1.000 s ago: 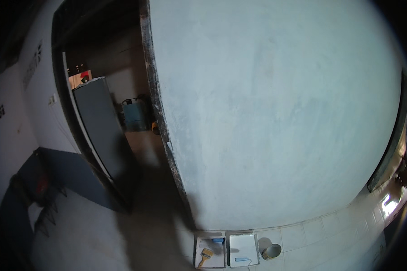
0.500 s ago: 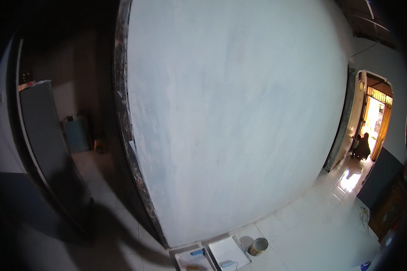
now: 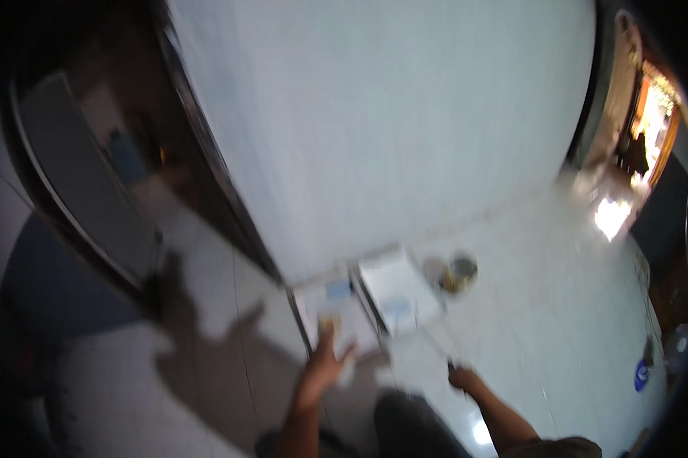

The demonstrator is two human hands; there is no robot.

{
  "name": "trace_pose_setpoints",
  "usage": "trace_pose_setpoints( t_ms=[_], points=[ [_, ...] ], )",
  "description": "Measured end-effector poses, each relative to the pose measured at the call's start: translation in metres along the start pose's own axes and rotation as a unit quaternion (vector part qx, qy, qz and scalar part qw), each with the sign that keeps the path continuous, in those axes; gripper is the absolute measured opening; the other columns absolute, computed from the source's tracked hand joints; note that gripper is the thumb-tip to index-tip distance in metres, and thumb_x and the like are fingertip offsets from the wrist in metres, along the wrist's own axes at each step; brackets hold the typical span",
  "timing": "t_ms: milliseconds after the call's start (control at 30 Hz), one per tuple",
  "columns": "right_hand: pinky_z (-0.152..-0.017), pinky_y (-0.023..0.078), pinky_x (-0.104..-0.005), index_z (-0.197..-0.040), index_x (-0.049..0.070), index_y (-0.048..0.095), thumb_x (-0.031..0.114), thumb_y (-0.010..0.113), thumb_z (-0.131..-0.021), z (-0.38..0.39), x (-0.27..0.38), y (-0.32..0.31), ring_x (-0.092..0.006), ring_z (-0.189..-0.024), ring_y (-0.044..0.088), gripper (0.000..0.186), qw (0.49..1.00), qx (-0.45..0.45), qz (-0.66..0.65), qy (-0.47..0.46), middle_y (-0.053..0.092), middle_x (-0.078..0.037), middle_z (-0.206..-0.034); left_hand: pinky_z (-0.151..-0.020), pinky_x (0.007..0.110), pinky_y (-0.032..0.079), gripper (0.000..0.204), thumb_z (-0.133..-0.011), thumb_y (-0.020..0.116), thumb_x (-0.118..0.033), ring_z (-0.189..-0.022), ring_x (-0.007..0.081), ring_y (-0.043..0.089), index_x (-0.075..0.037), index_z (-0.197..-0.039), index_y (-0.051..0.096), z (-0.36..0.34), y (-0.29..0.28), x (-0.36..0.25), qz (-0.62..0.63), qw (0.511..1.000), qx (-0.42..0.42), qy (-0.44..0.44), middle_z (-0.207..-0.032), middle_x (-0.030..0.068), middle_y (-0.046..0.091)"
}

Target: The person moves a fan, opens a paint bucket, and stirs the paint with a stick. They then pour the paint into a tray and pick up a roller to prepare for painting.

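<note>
My left hand (image 3: pixel 330 368) is stretched over the left paint tray (image 3: pixel 360 336), thumb and fingers apart. Its fingertips reach a small yellow-brown block (image 3: pixel 329 322); blur hides whether they touch it. A blue roller-shaped piece (image 3: pixel 339 288) lies at that tray's far end. My right hand (image 3: pixel 463 377) is closed round the dark handle of a paint roller. Its thin rod runs toward the light blue roller head (image 3: pixel 396 307) in the right tray (image 3: pixel 393 267), though blur obscures the join.
A round open can (image 3: pixel 461 275) stands right of the trays on the tiled floor (image 3: pixel 512 336). Behind them rises a pale, patchy wall (image 3: pixel 397 137). A dark doorway edge (image 3: pixel 214 156) borders it on the left. A blue-purple item (image 3: pixel 641 375) lies far right.
My view has tilted down, so the trays and can appear higher. Both my hands have come into the picture, the left over a tray and the right holding the roller handle.
</note>
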State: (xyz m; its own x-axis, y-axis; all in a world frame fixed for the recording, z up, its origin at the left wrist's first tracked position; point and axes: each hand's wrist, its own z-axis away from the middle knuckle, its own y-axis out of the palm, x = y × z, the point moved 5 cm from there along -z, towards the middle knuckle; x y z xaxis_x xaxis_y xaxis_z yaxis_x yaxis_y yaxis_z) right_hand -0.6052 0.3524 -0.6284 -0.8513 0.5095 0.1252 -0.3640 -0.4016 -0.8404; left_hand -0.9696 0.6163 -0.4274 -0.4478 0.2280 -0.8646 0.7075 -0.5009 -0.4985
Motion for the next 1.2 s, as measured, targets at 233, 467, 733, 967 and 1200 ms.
trace_pose_setpoints(
  t_ms=[233,467,733,967,1200],
  points=[
    [-0.073,0.055,-0.0612,-0.101,-0.004,0.056,0.029,0.048,-0.104,0.082,0.074,-0.054,-0.0522,-0.08,0.069,0.034,0.98,-0.11,-0.165,-0.003,0.068,-0.035,-0.085,-0.116,0.041,0.04,0.069,-0.107,0.052,-0.044,-0.143,0.0386,0.048,-0.006,-0.16,0.031,0.071,-0.06,-0.05,-0.137,0.984,-0.073,-0.091,-0.159,0.025,0.041],
    [-0.082,0.056,-0.0599,-0.106,-0.003,0.055,0.03,0.049,-0.104,0.085,0.063,-0.106,-0.0518,-0.091,0.07,0.034,0.993,-0.016,-0.112,0.039,0.07,-0.034,-0.091,-0.119,0.047,0.036,0.076,-0.104,0.053,-0.054,-0.149,0.0409,0.038,-0.008,-0.161,0.031,0.059,-0.079,-0.041,-0.128,0.969,-0.087,-0.193,-0.162,0.0242,0.037],
    [-0.085,0.057,-0.0568,-0.107,-0.007,0.056,0.026,0.049,-0.103,-0.047,0.098,-0.086,-0.0501,-0.094,0.071,0.033,0.993,-0.051,-0.107,-0.028,0.07,-0.036,-0.096,-0.116,0.047,0.04,0.069,-0.106,0.051,-0.051,-0.145,0.0389,0.045,-0.015,-0.162,0.032,0.049,-0.073,-0.045,-0.122,0.973,-0.082,-0.178,-0.162,0.0203,0.039],
    [-0.085,0.056,-0.0589,-0.108,-0.004,0.056,0.029,0.049,-0.103,-0.039,0.089,-0.066,-0.0513,-0.093,0.07,0.033,0.99,-0.059,-0.127,0.005,0.07,-0.034,-0.096,-0.119,0.046,0.036,0.07,-0.106,0.051,-0.05,-0.15,0.0389,0.037,-0.009,-0.16,0.033,0.057,-0.083,-0.041,-0.137,0.972,-0.092,-0.165,-0.162,0.0203,0.038],
    [-0.084,0.056,-0.0591,-0.107,-0.003,0.054,0.031,0.053,-0.103,0.08,0.05,-0.065,-0.051,-0.092,0.07,0.034,0.995,-0.004,-0.089,0.034,0.07,-0.035,-0.093,-0.121,0.048,0.032,0.082,-0.101,0.058,-0.056,-0.149,0.0447,0.035,-0.001,-0.156,0.036,0.077,-0.087,-0.051,-0.158,0.976,-0.087,-0.125,-0.158,0.0311,0.037]
  ],
)
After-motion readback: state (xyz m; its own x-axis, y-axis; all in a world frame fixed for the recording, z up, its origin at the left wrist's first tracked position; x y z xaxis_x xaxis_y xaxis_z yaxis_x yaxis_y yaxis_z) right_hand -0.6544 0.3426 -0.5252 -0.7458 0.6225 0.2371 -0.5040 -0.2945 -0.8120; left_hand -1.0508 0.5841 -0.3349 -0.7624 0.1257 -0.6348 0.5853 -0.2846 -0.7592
